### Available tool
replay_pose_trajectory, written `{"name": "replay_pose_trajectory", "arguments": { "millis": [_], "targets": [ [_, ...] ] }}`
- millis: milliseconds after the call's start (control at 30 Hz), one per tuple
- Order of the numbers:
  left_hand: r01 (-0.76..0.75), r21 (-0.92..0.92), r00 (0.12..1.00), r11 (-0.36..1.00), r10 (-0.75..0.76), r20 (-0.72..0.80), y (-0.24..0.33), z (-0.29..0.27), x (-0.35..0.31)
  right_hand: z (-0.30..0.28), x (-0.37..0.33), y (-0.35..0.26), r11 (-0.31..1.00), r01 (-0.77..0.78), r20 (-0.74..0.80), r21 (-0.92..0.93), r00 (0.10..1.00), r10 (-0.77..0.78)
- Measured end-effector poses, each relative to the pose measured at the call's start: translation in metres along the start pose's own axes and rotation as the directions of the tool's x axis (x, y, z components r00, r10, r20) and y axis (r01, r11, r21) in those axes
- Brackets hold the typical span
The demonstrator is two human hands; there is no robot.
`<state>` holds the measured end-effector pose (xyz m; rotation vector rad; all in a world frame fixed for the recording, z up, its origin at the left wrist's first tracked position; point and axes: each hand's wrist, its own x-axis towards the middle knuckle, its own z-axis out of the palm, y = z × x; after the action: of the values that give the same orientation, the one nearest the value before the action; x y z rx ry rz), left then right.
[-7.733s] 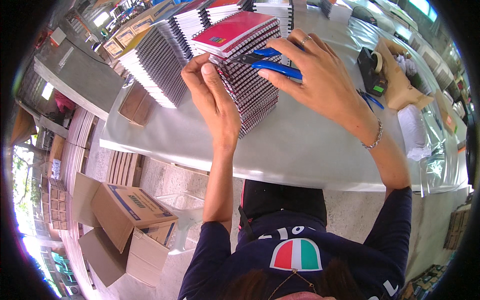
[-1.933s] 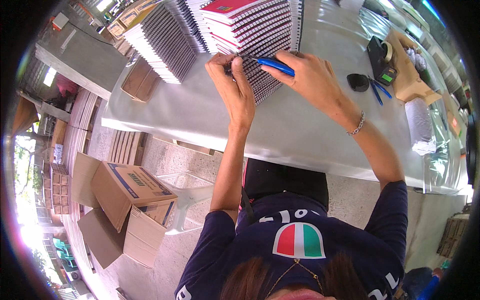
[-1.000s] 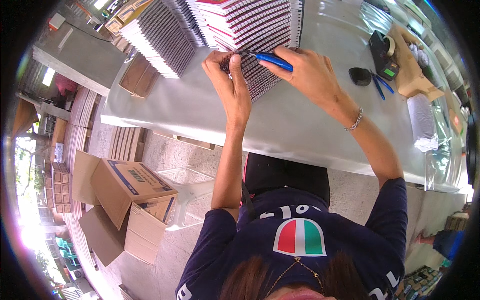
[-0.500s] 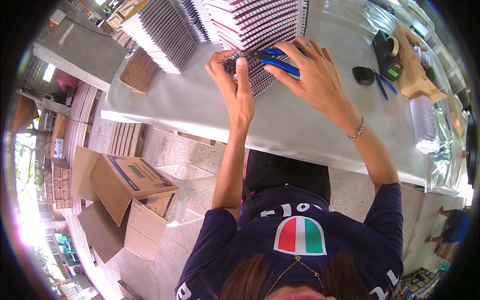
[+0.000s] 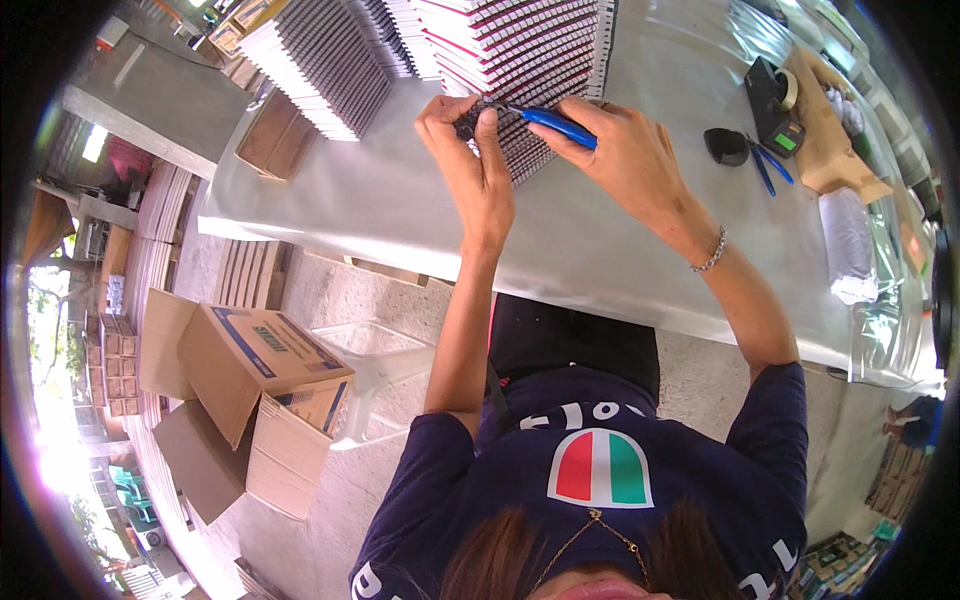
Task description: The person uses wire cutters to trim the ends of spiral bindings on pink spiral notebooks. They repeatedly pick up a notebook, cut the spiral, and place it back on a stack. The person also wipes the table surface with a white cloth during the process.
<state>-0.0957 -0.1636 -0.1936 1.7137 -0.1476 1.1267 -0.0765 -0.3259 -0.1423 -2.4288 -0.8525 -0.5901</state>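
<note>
My right hand (image 5: 635, 155) grips blue-handled wire cutters (image 5: 562, 127), their handles squeezed together and jaws pointing left. The jaws meet the fingertips of my left hand (image 5: 470, 170), which pinches a dark, coiled-looking bit (image 5: 467, 122) partly hidden behind the fingers. It looks like spiral binding wire, but I cannot make out its full shape. Right behind my hands rises a tall stack of spiral-bound notebooks (image 5: 520, 50) with white and red page edges. To its left stands another stack of bound notebooks (image 5: 325, 75).
A silvery cover lies over the table (image 5: 380, 210). At right are a second blue-handled tool (image 5: 768, 170), a dark rounded object (image 5: 726, 147), a black tape dispenser (image 5: 775, 110), a cardboard box (image 5: 835, 150) and a white wrapped bundle (image 5: 848, 245). An open carton (image 5: 260, 360) stands lower left.
The cutters' handles have come together in my right hand; they were spread before. My left hand keeps its pinch in nearly the same place.
</note>
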Motion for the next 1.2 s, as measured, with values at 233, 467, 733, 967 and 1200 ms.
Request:
{"name": "replay_pose_trajectory", "arguments": {
  "millis": [233, 467, 733, 967, 1200],
  "targets": [
    [0.01, 0.003, 1.0, 1.0, -0.01, -0.001, -0.009, 0.0, -0.002, 0.008, 0.002, 0.009, 0.974, 0.178, -0.258, -0.141, 0.943, -0.209],
    [0.048, -0.049, 0.998, 0.998, -0.05, -0.025, -0.01, 0.003, -0.003, 0.002, 0.001, 0.009, 0.978, 0.152, -0.236, -0.146, 0.954, -0.184],
    [0.025, -0.049, 1.0, 0.998, -0.025, 0.001, -0.013, 0.001, -0.003, 0.004, 0.005, 0.005, 0.974, 0.156, -0.227, -0.167, 0.955, -0.192],
    [0.032, -0.07, 0.999, 0.997, -0.034, -0.029, -0.015, 0.002, -0.002, -0.005, 0.0, 0.002, 0.983, 0.097, -0.182, -0.154, 0.975, -0.125],
    [0.082, -0.14, 0.996, 0.987, -0.086, -0.019, -0.013, 0.003, -0.002, 0.0, 0.005, 0.002, 0.976, 0.158, -0.211, -0.149, 0.959, -0.188]
  ]
}}
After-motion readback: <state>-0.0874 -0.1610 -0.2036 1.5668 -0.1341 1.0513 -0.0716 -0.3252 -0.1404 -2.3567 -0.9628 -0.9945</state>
